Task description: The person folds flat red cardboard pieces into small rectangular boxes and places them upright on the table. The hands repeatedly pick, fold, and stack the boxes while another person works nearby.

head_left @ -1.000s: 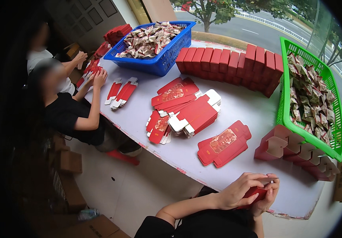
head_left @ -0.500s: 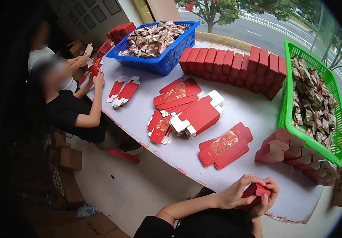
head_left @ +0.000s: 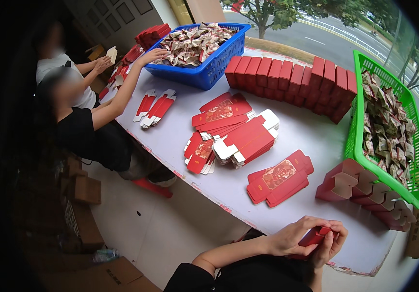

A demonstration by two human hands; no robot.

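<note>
Both of my hands close around one small red box (head_left: pixel 315 235) at the near edge of the white table (head_left: pixel 297 141). My left hand (head_left: pixel 294 237) grips its left side and my right hand (head_left: pixel 332 243) wraps its right side, fingers curled over the top. Just beyond them lies a flat stack of red box blanks (head_left: pixel 280 177). To the right stands a row of folded open red boxes (head_left: pixel 365 192) beside a green basket (head_left: pixel 353 141) full of wrapped sachets.
More flat red blanks (head_left: pixel 233 131) lie mid-table. A row of finished red boxes (head_left: pixel 292 82) stands at the far side next to a blue basket (head_left: pixel 209 73) of sachets. Two other people sit at the left; one reaches toward the blue basket. Cardboard cartons (head_left: pixel 85 190) sit on the floor.
My hands stay at the table edge, turning the red box slightly. The person at the left has stretched an arm toward the blue basket.
</note>
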